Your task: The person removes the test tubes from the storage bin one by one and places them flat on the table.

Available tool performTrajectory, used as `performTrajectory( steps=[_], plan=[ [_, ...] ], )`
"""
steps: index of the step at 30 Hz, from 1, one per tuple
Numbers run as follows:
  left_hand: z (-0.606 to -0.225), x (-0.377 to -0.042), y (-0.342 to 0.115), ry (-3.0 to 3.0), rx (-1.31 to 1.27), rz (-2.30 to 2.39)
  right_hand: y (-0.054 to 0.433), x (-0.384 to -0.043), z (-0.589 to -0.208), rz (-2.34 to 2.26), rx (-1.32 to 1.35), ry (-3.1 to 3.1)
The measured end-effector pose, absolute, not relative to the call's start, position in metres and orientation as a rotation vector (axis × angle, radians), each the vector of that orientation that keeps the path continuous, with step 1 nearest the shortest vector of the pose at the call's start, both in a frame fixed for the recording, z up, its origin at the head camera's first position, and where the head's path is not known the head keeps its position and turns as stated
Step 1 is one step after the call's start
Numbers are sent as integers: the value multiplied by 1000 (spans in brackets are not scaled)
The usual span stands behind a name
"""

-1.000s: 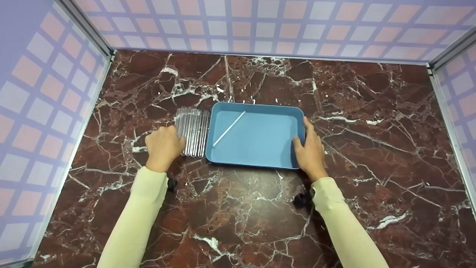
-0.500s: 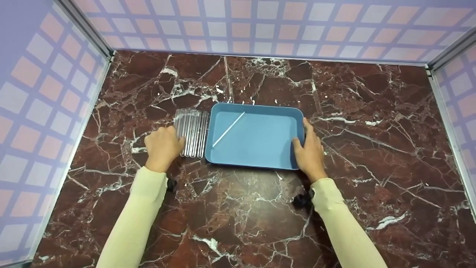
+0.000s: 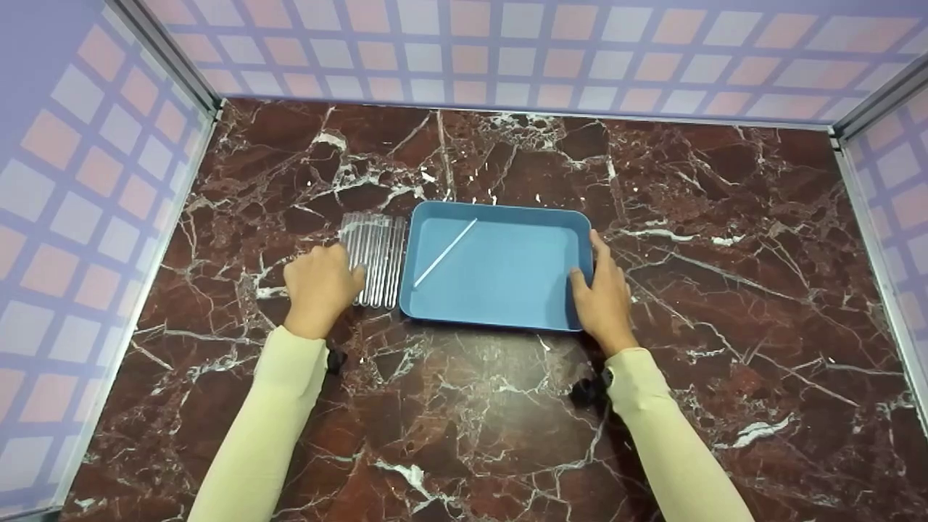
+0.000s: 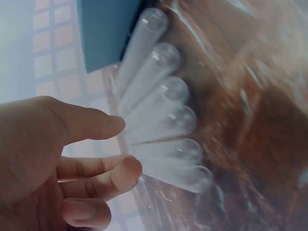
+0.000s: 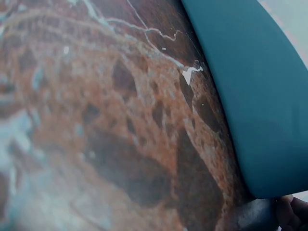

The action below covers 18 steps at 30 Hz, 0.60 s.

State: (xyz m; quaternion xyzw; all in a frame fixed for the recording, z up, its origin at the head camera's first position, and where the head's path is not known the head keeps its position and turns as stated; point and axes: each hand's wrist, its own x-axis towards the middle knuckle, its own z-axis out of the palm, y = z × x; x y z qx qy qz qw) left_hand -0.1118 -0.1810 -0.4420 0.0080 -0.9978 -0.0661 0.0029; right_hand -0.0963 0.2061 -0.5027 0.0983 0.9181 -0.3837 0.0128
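Several clear test tubes (image 3: 377,261) lie side by side on the table, left of a blue rectangular tray (image 3: 507,275). My left hand (image 3: 322,283) is over the left edge of the row. In the left wrist view, the thumb and bent fingers of that hand (image 4: 43,144) stand apart near the tubes (image 4: 166,91), whose rounded ends face the camera. A thin white stick (image 3: 446,252) lies diagonally inside the tray's left part. My right hand (image 3: 607,297) grips the tray's right side, thumb over the rim and fingers along the outside. Only a bit of it shows in the right wrist view.
The tabletop (image 3: 464,435) is dark red marble pattern with white veins. Checkered panels (image 3: 507,58) stand along the back, left and right. Each wrist carries a small black device (image 3: 589,391).
My left hand shifts very slightly to the right over the tubes. My right hand stays on the tray, and the tray, stick and tubes look unmoved.
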Motion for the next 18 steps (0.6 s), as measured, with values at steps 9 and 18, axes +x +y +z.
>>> performTrajectory(
  steps=[9, 18],
  plan=[
    [-431, -106, -161, -3074, -63, -211, 207, -95, -503, -1191, 307, 2859],
    [-427, -103, -145, -3091, -148, -277, 206, -96, -503, -1184, 296, 2881]
  ],
)
